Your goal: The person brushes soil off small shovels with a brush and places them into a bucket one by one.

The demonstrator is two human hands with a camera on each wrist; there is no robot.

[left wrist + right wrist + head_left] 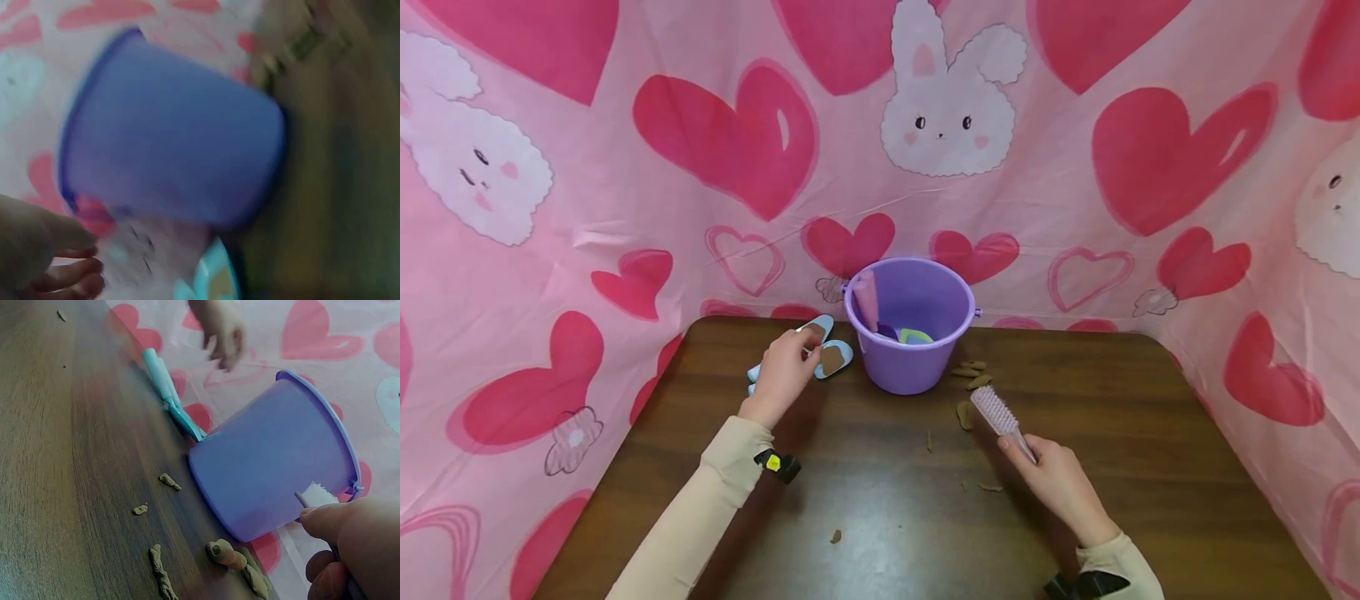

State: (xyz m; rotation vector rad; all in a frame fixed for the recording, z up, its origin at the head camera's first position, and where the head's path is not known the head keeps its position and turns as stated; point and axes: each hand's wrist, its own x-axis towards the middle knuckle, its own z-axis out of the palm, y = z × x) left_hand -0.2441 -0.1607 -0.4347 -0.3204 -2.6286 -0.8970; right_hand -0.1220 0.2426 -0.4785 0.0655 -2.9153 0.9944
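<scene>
- Left hand (785,372): left of centre in the head view, over a light-blue tool (847,357) with two oval ends. Fingers loosely bent, thumb apart from the fingertips; the right wrist view shows a gap between hand and tool.
- Light-blue tool: on the counter (895,479), just left of the bucket in the head view, partly behind the hand. Brown patches inside the ovals.
- Right hand (1058,479): lower right of the head view, clamped on the handle of a pale brush (997,412), thumb laid along it.
- Brush: right of centre in the head view, head pointing to the upper left, bristles up. In the right wrist view it shows at lower right, in front of the bucket.
- Purple bucket (904,368): upright, middle of the head view, near the counter's far edge. Inside, a pink item (867,302) leans at the left wall; a yellow-green-rimmed item (917,337) lies at the bottom.
- Brown lumps (980,382): beside the bucket, right of centre in the head view. Smaller brown scraps (837,537) scattered toward bottom centre.
- Pink cloth (940,204) with hearts and rabbits across the top.
- Left wrist view blurred.
</scene>
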